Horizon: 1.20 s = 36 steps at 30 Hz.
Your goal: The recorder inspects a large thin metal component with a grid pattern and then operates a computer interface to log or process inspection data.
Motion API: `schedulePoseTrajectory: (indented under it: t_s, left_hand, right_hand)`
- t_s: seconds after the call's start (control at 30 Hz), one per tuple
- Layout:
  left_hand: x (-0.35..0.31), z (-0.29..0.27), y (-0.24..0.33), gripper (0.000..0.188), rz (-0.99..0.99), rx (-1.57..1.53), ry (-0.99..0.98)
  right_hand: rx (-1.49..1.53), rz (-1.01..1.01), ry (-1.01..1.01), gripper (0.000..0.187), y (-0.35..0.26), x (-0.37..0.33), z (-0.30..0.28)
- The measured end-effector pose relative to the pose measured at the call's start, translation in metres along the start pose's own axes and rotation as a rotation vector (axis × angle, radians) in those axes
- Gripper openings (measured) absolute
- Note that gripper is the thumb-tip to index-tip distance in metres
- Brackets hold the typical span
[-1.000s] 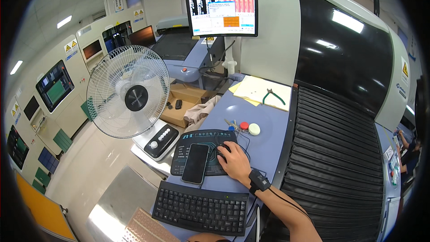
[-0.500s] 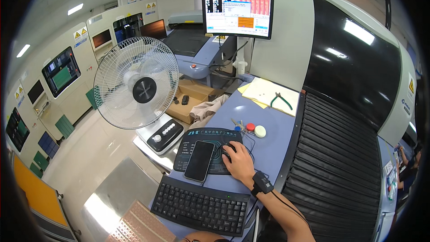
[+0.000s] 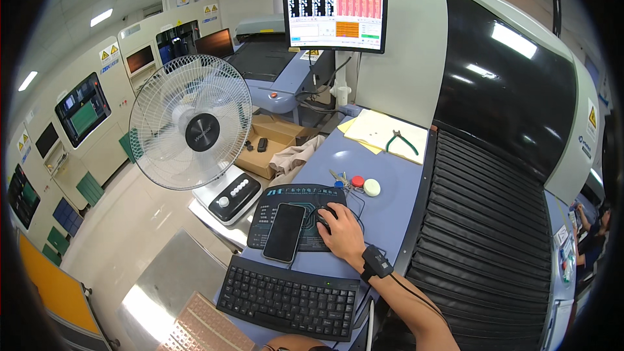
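My right hand point(image 3: 342, 234) rests over a black computer mouse point(image 3: 322, 218), its fingers curved around it on a dark printed mouse pad point(image 3: 260, 226). A dark wrist device point(image 3: 377, 262) with a cable is strapped to that wrist. Left of the hand, a black smartphone point(image 3: 285, 233) lies on the pad with its screen dark. Nearer to me is a black keyboard point(image 3: 286, 299). At the lower edge only a sliver of my left arm point(image 3: 296, 342) shows, the hand itself out of sight. Beyond the desk stands a lit monitor point(image 3: 335, 14) with black-and-white and red patterned images.
Beyond the pad lie keys point(image 3: 338, 177), a red cap point(image 3: 357, 181) and a pale round lid point(image 3: 372, 187). Green-handled pliers point(image 3: 403, 142) sit on yellowish sheets point(image 3: 370, 129). A fan point(image 3: 190, 123) and a cardboard box point(image 3: 266, 164) are left; a black ribbed cover point(image 3: 481, 240) runs right.
The pop-up window on the monitor has vanished, and a green patch now shows at its lower right. The whole view has shifted slightly; my right hand stays on the mouse.
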<state>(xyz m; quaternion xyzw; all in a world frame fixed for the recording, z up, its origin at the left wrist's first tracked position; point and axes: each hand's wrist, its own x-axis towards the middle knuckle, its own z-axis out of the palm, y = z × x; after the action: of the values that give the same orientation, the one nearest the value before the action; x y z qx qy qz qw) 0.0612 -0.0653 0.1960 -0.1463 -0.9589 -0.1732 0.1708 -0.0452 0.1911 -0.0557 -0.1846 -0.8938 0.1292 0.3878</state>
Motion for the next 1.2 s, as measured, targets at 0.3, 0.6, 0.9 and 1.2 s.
schedulePoseTrajectory:
  t_s: [0.3, 0.6, 0.9, 1.2]
  left_hand:
    - [0.002, -0.001, -0.013, 0.024, 0.256, 0.270, 0.053]
    - [0.013, 0.020, -0.028, 0.013, 0.661, -0.820, 0.032]
    - [0.056, 0.030, 0.010, 0.017, 1.660, -1.674, -0.341]
    - [0.016, 0.041, 0.004, 0.011, 1.349, -2.008, -0.186]
  right_hand:
    - [0.029, -0.002, -0.004, 0.030, -0.001, 0.003, 0.005]
    - [0.052, -0.044, 0.055, 0.028, 0.007, 0.001, 0.005]
    - [0.015, -0.064, 0.059, 0.031, 0.013, -0.007, 0.022]
    - [0.027, -0.046, 0.043, 0.033, 0.020, -0.004, 0.027]
